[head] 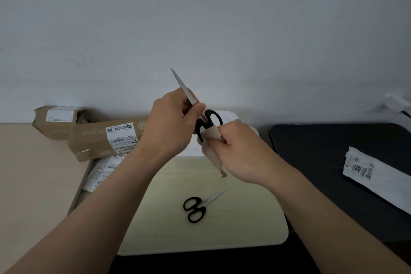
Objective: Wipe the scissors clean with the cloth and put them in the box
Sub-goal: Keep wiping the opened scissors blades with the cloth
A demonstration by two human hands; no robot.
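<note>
My left hand [171,124] grips the blades of large black-handled scissors [211,119], whose tip points up and to the left. My right hand [241,153] pinches a pale beige cloth [211,151] against the lower handle loop. A second, smaller pair of black-handled scissors [198,206] lies on the pale yellow mat [244,218] below my hands. A white box [229,115] stands behind my hands, mostly hidden by them.
Brown cardboard parcels [100,138] with labels lie at the left, with plastic mail bags [100,173] below them. A black surface [333,151] at the right holds a white mail bag [373,176]. A white plug [393,103] sits on the wall at far right.
</note>
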